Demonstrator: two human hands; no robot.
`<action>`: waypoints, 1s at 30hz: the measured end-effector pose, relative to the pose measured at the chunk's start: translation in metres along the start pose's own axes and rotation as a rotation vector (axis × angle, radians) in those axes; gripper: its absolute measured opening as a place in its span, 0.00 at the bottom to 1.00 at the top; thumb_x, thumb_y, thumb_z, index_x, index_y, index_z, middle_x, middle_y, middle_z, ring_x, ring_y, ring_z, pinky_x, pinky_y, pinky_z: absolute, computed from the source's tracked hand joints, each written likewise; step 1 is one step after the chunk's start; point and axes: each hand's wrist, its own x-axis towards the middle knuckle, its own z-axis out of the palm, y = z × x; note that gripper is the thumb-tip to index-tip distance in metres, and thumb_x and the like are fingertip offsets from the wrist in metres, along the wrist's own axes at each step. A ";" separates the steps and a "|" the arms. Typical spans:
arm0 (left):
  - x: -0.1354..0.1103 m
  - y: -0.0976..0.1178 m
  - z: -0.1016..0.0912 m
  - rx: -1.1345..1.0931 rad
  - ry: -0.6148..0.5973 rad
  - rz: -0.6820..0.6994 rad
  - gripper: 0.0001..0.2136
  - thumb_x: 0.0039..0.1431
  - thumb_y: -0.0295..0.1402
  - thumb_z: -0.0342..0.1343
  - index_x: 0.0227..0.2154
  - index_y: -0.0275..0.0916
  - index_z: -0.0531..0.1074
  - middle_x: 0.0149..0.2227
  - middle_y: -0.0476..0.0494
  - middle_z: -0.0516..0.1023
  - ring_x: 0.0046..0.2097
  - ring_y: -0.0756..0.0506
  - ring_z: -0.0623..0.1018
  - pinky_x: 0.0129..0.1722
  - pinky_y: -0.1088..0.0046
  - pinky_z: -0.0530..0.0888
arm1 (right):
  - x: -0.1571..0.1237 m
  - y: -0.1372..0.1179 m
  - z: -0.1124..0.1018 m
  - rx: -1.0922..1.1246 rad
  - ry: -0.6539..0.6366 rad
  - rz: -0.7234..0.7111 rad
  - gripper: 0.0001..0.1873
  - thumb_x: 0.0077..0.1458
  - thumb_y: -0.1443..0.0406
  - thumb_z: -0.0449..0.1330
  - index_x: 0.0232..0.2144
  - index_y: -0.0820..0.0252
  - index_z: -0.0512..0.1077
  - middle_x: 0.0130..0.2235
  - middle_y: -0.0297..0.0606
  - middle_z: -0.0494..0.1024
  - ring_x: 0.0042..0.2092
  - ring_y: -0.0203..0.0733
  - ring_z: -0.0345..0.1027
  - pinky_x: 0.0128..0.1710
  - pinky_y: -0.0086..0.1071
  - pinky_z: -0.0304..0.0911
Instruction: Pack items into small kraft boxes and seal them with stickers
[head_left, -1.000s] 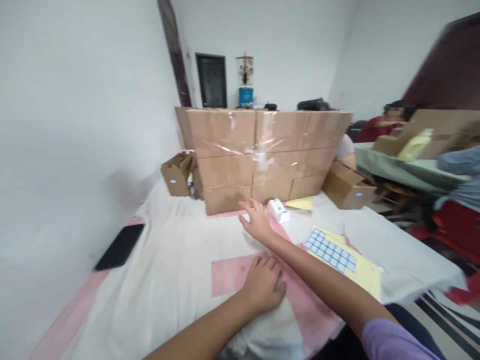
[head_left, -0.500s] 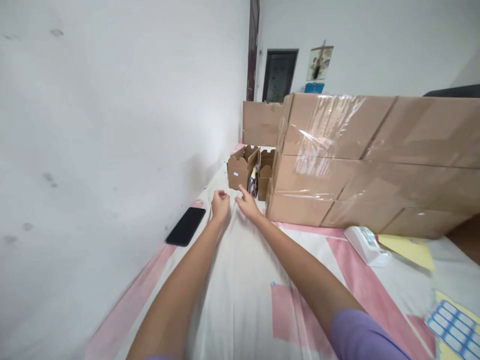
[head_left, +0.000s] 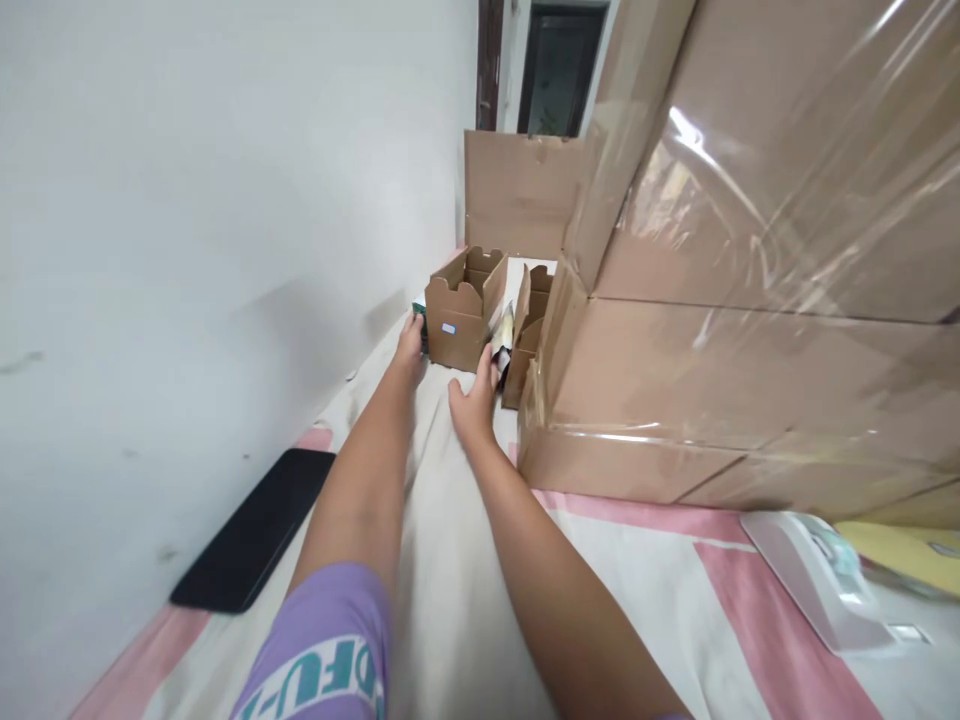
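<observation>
A small open-topped cardboard box (head_left: 455,330) with notched flaps and a white label stands ahead on the cloth. My left hand (head_left: 409,343) reaches to its left side, fingers stretched forward against a dark green item (head_left: 420,318); the fingertips are partly hidden. My right hand (head_left: 476,402) is at the box's front right corner, open, with thumb and fingers spread apart. Its fingertips are beside a shiny pale packet (head_left: 503,335) in the gap between this box and a second open cardboard box (head_left: 519,355). Whether they touch the packet I cannot tell.
Large taped cartons (head_left: 675,390) are stacked on the right. A white wall (head_left: 225,250) bounds the left, with a black phone (head_left: 255,530) beside it. An upright cardboard panel (head_left: 521,195) stands behind. A white device (head_left: 821,575) and yellow sheet (head_left: 904,553) lie at right.
Both hands have moved forward and apart, from in front of the labelled box to its two sides. The view has come closer, and the cartons now fill more of the right.
</observation>
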 end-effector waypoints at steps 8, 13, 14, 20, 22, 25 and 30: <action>-0.033 0.007 -0.024 0.029 0.012 0.117 0.17 0.67 0.44 0.55 0.48 0.36 0.74 0.49 0.40 0.78 0.50 0.43 0.78 0.54 0.56 0.73 | 0.005 -0.004 0.003 0.040 0.101 0.020 0.47 0.50 0.61 0.62 0.70 0.58 0.52 0.66 0.50 0.60 0.68 0.56 0.52 0.67 0.50 0.48; -0.097 0.047 -0.058 0.135 0.028 0.158 0.18 0.66 0.44 0.57 0.52 0.37 0.72 0.51 0.40 0.78 0.50 0.43 0.78 0.53 0.56 0.75 | 0.001 -0.022 -0.013 0.266 0.091 0.053 0.31 0.49 0.61 0.63 0.57 0.54 0.66 0.55 0.44 0.68 0.58 0.51 0.63 0.62 0.47 0.54; -0.113 0.058 -0.066 0.159 0.035 0.167 0.18 0.66 0.43 0.58 0.52 0.37 0.72 0.51 0.40 0.78 0.50 0.42 0.78 0.53 0.55 0.75 | -0.003 -0.029 -0.017 0.317 0.081 0.049 0.30 0.48 0.60 0.63 0.55 0.55 0.66 0.54 0.43 0.68 0.57 0.51 0.63 0.62 0.47 0.55; -0.221 0.110 -0.111 0.216 0.074 0.168 0.16 0.65 0.40 0.60 0.49 0.36 0.73 0.50 0.40 0.77 0.49 0.42 0.78 0.51 0.55 0.76 | -0.070 -0.074 -0.057 0.486 -0.132 -0.076 0.37 0.43 0.57 0.69 0.52 0.54 0.57 0.50 0.44 0.71 0.50 0.47 0.69 0.52 0.42 0.66; -0.261 0.123 -0.122 0.211 0.056 0.144 0.16 0.63 0.42 0.61 0.48 0.36 0.74 0.48 0.41 0.79 0.48 0.42 0.79 0.50 0.56 0.76 | -0.102 -0.082 -0.086 0.491 -0.243 -0.141 0.37 0.45 0.56 0.69 0.51 0.54 0.55 0.50 0.44 0.70 0.50 0.48 0.69 0.51 0.43 0.67; -0.323 0.143 -0.135 0.201 -0.013 0.101 0.24 0.56 0.49 0.64 0.49 0.37 0.74 0.48 0.40 0.80 0.49 0.41 0.80 0.50 0.60 0.76 | -0.156 -0.091 -0.146 0.366 -0.332 -0.268 0.33 0.48 0.55 0.69 0.49 0.54 0.56 0.51 0.44 0.65 0.54 0.51 0.64 0.53 0.48 0.66; -0.407 0.168 -0.126 0.230 -0.231 -0.005 0.28 0.45 0.51 0.66 0.44 0.36 0.77 0.43 0.40 0.83 0.46 0.38 0.81 0.44 0.66 0.76 | -0.268 -0.099 -0.260 0.083 -0.388 -0.493 0.29 0.54 0.61 0.66 0.52 0.56 0.56 0.53 0.46 0.58 0.59 0.54 0.57 0.59 0.52 0.62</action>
